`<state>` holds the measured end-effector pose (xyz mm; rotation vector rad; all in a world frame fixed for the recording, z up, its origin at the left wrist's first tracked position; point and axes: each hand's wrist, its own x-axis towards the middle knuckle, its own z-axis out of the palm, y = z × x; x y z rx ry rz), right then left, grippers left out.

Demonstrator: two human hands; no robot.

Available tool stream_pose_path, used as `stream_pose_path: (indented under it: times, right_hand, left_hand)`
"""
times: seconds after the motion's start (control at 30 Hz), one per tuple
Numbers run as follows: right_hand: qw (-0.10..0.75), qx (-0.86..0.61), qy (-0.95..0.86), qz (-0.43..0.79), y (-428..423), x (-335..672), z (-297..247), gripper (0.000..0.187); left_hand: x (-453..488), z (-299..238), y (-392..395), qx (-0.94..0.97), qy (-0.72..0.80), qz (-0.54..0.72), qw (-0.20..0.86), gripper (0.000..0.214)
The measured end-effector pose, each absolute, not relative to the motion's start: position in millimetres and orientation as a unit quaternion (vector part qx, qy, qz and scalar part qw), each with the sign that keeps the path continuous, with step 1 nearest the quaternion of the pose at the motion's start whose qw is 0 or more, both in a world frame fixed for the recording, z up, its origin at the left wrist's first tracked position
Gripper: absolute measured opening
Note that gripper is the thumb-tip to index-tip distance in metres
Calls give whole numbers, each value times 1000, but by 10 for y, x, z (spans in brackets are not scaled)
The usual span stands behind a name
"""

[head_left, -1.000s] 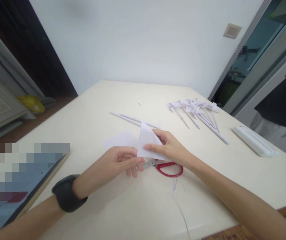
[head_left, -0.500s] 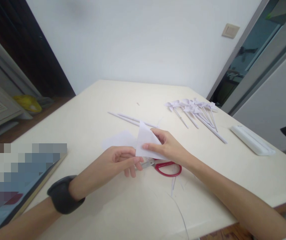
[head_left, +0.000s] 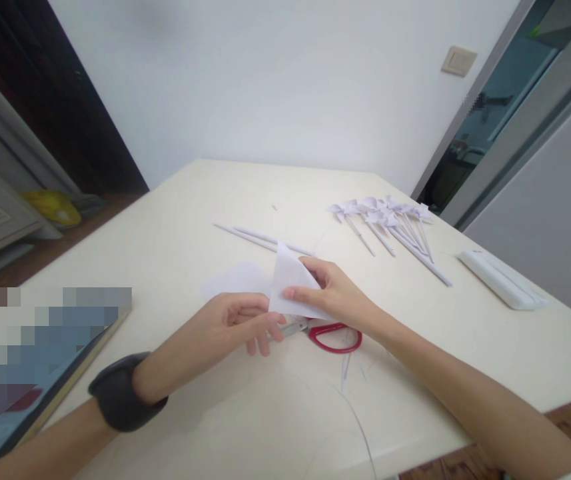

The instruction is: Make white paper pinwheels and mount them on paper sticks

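Note:
A white sheet of paper [head_left: 290, 277], folded to a triangle, stands up between my hands. My right hand [head_left: 335, 287] is closed on its right side, thumb on the near face and fingers behind. The thumb and forefinger of my left hand [head_left: 238, 320] meet at its lower left corner, the other fingers loosely curled beneath; part of the forefinger is hidden by the paper. Under the hands lie red-handled scissors [head_left: 336, 338], their blades partly covered by my left fingers. Another white sheet [head_left: 238, 279] lies flat behind my left hand.
Two rolled paper sticks [head_left: 250, 235] lie beyond the hands. Several paper pinwheels [head_left: 380, 213] on sticks lie at the back right, near a white case [head_left: 502, 280]. Thin paper scraps [head_left: 346, 370] and a wire-like strand [head_left: 358, 420] lie in front. A pixelated board-like object [head_left: 40, 373] sits at left.
The view has shifted very slightly. Both hands and the folded paper keep practically the same pose.

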<state>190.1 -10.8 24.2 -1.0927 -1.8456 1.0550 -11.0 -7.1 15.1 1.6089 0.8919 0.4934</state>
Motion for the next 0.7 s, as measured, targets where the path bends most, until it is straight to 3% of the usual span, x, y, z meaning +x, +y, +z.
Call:
stream_pose_path:
  times: [0.7]
  right_hand:
    - [366, -409, -722, 421, -96, 1915, 229, 22]
  left_hand:
    - [-104, 183, -76, 676, 390, 192, 595, 19]
